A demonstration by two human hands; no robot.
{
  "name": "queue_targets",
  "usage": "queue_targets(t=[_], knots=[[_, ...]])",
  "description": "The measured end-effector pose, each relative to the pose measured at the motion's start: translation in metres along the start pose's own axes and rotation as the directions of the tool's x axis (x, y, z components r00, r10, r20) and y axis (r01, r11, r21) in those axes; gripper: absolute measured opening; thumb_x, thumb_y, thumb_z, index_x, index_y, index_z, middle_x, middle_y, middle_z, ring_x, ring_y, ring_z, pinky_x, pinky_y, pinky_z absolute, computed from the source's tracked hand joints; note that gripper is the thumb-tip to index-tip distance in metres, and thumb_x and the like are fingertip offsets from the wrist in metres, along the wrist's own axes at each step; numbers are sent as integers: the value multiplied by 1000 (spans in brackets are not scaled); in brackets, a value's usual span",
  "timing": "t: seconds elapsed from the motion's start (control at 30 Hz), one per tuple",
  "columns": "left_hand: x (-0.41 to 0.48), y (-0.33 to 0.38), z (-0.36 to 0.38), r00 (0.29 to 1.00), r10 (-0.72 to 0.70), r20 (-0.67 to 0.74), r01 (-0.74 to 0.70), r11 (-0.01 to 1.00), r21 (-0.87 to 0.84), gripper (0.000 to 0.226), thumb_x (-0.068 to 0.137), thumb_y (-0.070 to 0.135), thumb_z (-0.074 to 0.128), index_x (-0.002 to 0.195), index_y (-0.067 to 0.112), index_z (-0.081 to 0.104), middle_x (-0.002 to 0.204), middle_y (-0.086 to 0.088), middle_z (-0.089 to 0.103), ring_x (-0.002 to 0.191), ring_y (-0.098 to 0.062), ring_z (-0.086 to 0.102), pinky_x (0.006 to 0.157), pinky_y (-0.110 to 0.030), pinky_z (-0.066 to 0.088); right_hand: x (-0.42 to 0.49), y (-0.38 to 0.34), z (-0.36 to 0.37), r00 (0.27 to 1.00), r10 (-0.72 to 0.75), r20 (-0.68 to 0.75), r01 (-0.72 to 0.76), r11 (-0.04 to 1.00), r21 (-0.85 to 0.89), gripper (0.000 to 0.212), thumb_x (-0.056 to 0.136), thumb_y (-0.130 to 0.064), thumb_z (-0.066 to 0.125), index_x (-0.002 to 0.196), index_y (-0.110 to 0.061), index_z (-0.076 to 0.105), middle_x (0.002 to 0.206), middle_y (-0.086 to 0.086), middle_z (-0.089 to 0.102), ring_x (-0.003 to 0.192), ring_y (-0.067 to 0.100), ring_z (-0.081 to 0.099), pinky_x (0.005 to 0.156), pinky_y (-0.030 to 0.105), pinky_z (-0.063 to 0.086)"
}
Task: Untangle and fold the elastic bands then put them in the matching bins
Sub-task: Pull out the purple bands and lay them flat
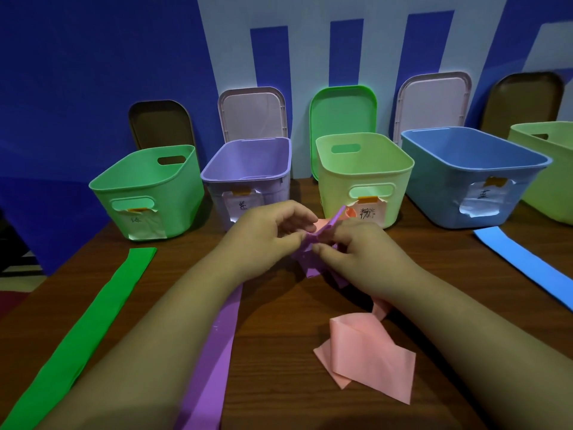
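Observation:
A purple band (214, 352) and a pink band (366, 352) are knotted together at the table's middle. My left hand (266, 234) and my right hand (356, 249) both pinch the knot, just in front of the bins. The purple band's tail runs toward me under my left arm. The pink band's loose end lies crumpled below my right arm. A green band (93, 321) lies flat on the left and a blue band (533, 265) flat on the right. Behind stand a green bin (148, 187), a purple bin (248, 162), a pale yellow-green bin (362, 169) and a blue bin (471, 169), each with a paper label.
Another pale green bin (552, 169) stands at the far right edge. Lids lean on the blue wall behind the bins. The brown wooden table (279, 321) ends at the left, past the green band.

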State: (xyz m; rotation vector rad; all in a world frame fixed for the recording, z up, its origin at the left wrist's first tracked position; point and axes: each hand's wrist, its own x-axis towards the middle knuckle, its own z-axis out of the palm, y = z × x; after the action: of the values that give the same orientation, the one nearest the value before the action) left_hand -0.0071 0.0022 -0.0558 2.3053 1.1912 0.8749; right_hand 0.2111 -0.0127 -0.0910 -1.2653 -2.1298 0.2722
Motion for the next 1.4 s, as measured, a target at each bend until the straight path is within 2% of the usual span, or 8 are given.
queue_targets(t=[0.23,0.37,0.5,0.6,0.83,1.13,1.23,1.4], knots=[[7,-8,-8,929,212,-302,-92,925,368,18,95,4,64,101,18,75,103,6,63,95,-8,56,83,-22,49,-4,-6,-5,993,112,-23,-109,988,109,23,88,-21,67,68,-15,57,80,-1,58,72,14,57,64,35,48],[2,1,-8,894,72,-443,-36,995,89,15,101,8,56,99,20,63,106,10,71,98,-4,65,79,-17,53,-4,-7,-6,986,119,-121,-100,984,148,30,85,-26,59,64,-11,45,70,3,53,67,13,48,57,26,33],[-2,15,2,956,-50,-288,0,986,-170,14,108,12,49,104,23,55,83,18,66,77,-1,62,63,-13,46,-4,-8,-3,976,140,-164,-106,973,203,28,84,-26,56,61,-18,43,64,-2,50,65,10,46,57,24,32],[-4,21,3,972,-30,-231,-34,963,-268,9,112,22,48,110,27,55,92,13,70,89,-4,70,71,-19,56,-5,-6,-3,969,190,-156,-152,962,227,35,95,-21,61,62,-20,50,67,-4,56,69,9,52,61,27,35],[-5,29,4,961,-7,-276,-79,952,-297,7,112,32,47,110,36,52,93,14,70,87,-5,72,68,-18,56,-4,-7,6,995,80,64,-84,995,59,60,92,-80,45,70,-26,61,81,-5,59,81,10,54,73,37,47],[-4,25,-4,934,24,-355,-123,958,-259,6,109,36,53,109,33,59,94,16,72,89,-8,73,75,-36,62,-1,-2,0,981,176,-86,-146,949,280,32,92,-22,72,63,-28,61,78,-5,62,79,13,61,72,37,48],[-3,21,-12,922,65,-381,-132,980,-152,10,110,29,55,105,34,62,89,18,71,88,-6,71,75,-33,59,-2,-5,-9,951,210,-226,-140,947,289,23,85,-11,68,64,-16,62,73,-1,60,76,15,58,68,31,43],[-1,16,-42,923,277,-269,-167,915,367,30,106,54,47,102,33,67,82,16,65,76,-11,59,67,-36,51,-1,2,-25,869,266,-416,-203,961,189,18,82,-10,68,68,-11,57,75,2,55,73,16,54,61,22,37]])
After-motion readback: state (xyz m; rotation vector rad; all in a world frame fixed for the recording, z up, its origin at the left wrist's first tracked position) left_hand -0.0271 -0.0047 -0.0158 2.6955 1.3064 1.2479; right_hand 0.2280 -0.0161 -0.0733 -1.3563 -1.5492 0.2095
